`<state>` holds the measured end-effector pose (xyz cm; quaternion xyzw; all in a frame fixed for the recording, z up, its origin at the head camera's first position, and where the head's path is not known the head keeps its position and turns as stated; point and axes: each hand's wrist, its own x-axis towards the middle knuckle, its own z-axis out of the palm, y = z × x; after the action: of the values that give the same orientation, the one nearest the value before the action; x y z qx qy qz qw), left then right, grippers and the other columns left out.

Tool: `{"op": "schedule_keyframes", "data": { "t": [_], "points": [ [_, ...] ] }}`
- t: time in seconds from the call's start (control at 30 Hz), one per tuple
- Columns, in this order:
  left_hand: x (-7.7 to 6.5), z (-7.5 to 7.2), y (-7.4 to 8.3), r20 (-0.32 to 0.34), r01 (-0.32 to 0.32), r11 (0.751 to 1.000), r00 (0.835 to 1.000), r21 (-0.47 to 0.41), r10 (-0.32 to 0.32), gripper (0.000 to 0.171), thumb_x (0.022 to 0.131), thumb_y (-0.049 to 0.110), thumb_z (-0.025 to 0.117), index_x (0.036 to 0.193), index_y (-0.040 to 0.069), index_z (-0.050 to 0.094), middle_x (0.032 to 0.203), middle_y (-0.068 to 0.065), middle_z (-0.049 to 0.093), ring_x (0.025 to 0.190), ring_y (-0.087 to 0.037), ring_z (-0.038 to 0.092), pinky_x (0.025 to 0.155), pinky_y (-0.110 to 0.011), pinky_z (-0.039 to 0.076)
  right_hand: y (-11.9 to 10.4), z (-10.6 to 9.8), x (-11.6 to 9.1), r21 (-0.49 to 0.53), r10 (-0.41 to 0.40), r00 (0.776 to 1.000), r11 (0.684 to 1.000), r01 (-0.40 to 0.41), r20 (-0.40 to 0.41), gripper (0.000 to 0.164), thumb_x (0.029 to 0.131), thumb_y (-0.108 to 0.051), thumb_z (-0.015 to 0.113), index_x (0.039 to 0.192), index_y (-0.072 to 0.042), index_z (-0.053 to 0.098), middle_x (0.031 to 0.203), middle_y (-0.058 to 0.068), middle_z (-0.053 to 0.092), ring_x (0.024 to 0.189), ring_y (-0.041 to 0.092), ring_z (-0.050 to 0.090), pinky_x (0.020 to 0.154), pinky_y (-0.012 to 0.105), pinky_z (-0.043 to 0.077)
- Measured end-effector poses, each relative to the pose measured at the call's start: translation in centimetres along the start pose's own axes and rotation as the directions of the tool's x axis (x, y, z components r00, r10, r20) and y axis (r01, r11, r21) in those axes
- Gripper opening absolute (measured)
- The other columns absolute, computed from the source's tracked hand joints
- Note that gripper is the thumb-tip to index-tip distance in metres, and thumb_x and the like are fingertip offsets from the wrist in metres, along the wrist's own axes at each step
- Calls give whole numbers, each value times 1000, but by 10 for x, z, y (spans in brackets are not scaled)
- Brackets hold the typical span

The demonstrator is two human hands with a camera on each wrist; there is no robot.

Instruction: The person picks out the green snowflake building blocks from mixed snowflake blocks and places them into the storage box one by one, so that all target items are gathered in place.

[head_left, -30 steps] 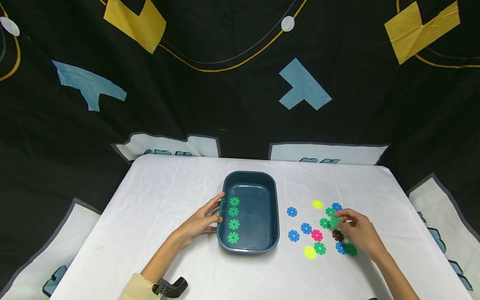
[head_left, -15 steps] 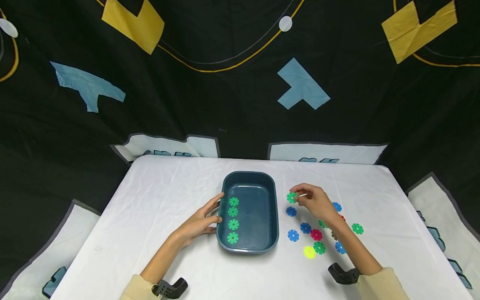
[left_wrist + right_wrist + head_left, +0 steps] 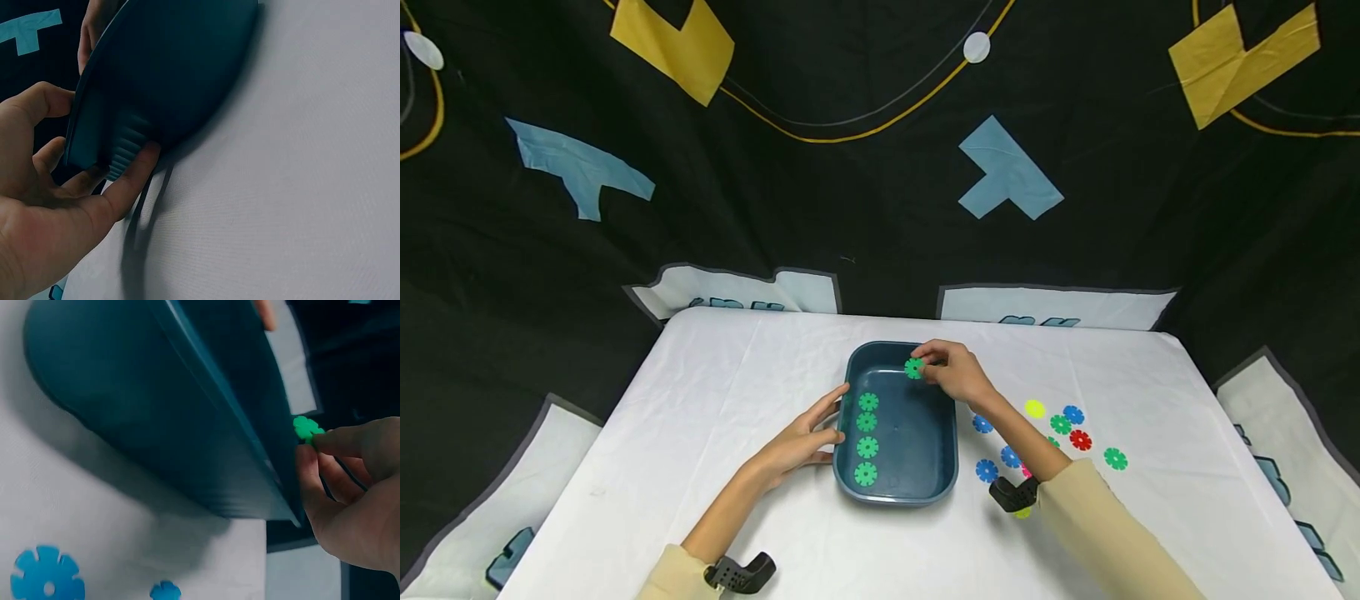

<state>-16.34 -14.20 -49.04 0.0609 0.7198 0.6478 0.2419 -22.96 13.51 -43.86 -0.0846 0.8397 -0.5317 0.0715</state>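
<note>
A dark blue-green plastic tub (image 3: 917, 498) stands on the white table. Inside, along its left side, several green notched discs (image 3: 867, 447) lie in a column. My left hand (image 3: 797, 442) holds the tub's left side; the left wrist view shows fingers at the rim and a fingertip against the ribbed outer wall. Over the far right part of the tub, my right hand (image 3: 953, 372) pinches another green notched disc (image 3: 913, 368) between thumb and fingers. That disc (image 3: 307, 428) also shows at the fingertips in the right wrist view, above the tub's rim.
Right of the tub lie scattered notched discs: a red one (image 3: 1080, 440), a yellow one (image 3: 1034, 408), a green one (image 3: 1116, 458), several blue ones (image 3: 987, 471). My right forearm covers part of them. A black curtain (image 3: 880, 225) hangs behind the table.
My right hand has picked a green disc from the scattered discs and carried it left, over the tub. A green disc at the far right has shifted slightly away. My left hand keeps its place.
</note>
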Motion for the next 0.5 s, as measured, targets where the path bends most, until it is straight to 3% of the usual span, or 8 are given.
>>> {"op": "schedule_keyframes", "data": {
  "t": [0.17,0.33,0.5],
  "points": [
    [-1,-1,-1,13,-2,1000,1000,-5,2,80,91,9,59,160,30,24,164,-16,14,140,-43,34,96,-55,48,3,20,14,-19,14,1000,1000,-13,7,22,92,5,63,111,-2,71,93,8,67,81,29,67,75,40,57],
    [0,-2,-2,17,-5,1000,1000,-18,5,80,91,10,60,160,30,24,164,-14,14,140,-41,34,95,-54,49,5,37,23,-77,-16,1000,997,17,15,22,90,4,63,109,-4,72,92,6,67,75,18,67,66,29,54],
    [-2,-3,-1,35,-1,1000,999,-29,2,79,92,8,59,160,31,23,165,-14,13,139,-40,36,95,-51,50,9,50,28,-129,-11,1000,992,14,22,22,90,3,64,108,-6,72,92,5,68,74,17,66,60,26,48]
  ]
}}
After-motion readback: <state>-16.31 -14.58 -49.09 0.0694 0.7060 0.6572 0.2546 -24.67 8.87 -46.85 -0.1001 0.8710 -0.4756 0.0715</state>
